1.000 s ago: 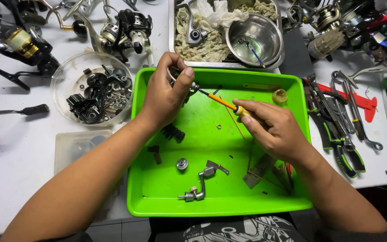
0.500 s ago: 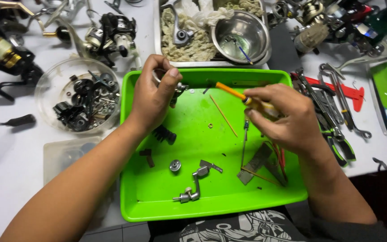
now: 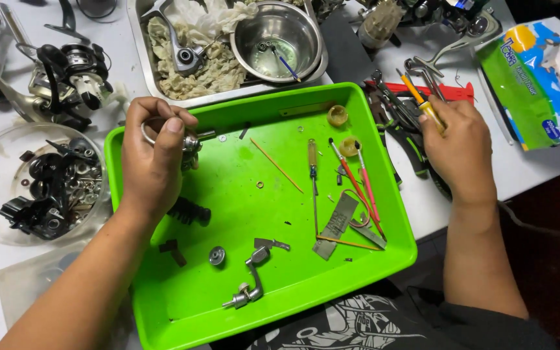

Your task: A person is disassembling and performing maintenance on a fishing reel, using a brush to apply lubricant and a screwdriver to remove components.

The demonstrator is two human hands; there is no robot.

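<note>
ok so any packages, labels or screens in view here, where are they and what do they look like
Soft tissue pack: far right on the white table, beyond the right hand; oblong plastic wrap, green and blue with a yellow and orange patch, white tissue showing at its right end.
No screens or signs in view.

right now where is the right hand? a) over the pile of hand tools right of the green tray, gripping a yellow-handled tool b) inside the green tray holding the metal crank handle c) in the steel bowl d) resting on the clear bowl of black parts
a: the right hand is outside the green tray, over the hand tools beside it, gripping a yellow-handled tool.
</note>
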